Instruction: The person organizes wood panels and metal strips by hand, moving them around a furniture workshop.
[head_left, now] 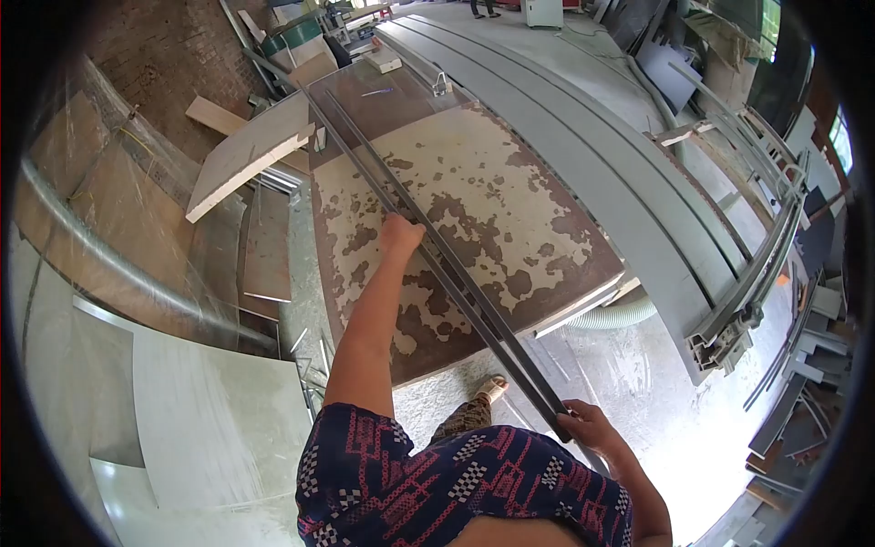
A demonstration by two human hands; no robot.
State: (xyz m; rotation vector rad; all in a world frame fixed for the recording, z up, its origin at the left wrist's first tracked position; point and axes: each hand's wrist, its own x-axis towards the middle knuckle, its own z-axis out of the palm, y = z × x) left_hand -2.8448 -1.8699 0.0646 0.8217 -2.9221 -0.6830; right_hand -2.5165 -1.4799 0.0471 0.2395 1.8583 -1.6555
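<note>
Two long, narrow dark grey metal bars [474,314] run side by side at a slant over the worn table [492,173], their near ends sticking out past its edge. About midway along them, my left hand [401,235] is closed on the left-hand bar. My right hand [588,427] is closed at the near ends, close to my body; which of the bars its fingers hold is partly hidden. The far ends of the bars reach the darker back part of the table.
A long grey machine bed with rails [583,173] flanks the table on the right. A thick pale board [251,159] juts out at the left. Large sheets [219,410] lean at lower left. A blue pen [376,91] and a small white block [383,62] lie at the table's back.
</note>
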